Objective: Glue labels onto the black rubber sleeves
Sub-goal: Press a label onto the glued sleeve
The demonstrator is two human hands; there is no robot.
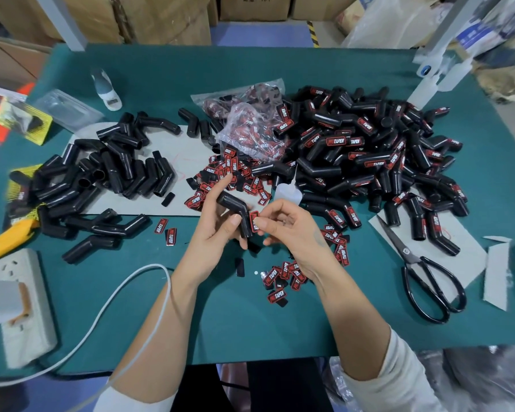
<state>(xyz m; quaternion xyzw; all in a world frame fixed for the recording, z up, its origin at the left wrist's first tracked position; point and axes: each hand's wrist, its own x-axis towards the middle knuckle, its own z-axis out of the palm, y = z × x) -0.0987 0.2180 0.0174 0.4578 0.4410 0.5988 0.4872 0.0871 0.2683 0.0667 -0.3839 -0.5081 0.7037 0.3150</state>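
My left hand (216, 224) grips a bent black rubber sleeve (235, 208) above the green table. My right hand (292, 230) pinches a red and black label (254, 221) against the sleeve's lower leg. A pile of plain black sleeves (101, 176) lies at the left. A bigger pile of labelled sleeves (378, 156) lies at the right. Loose labels (226, 173) are scattered behind my hands, and more labels (283, 278) lie under my right wrist. A small clear glue bottle (287, 193) stands just behind my right hand.
Black scissors (422, 278) lie at the right on grey card. A plastic bag of labels (250, 126) sits mid-table. A white power strip (21, 295) and cable (125, 295) are at the left front, near a yellow knife (3, 239). Cartons stand behind the table.
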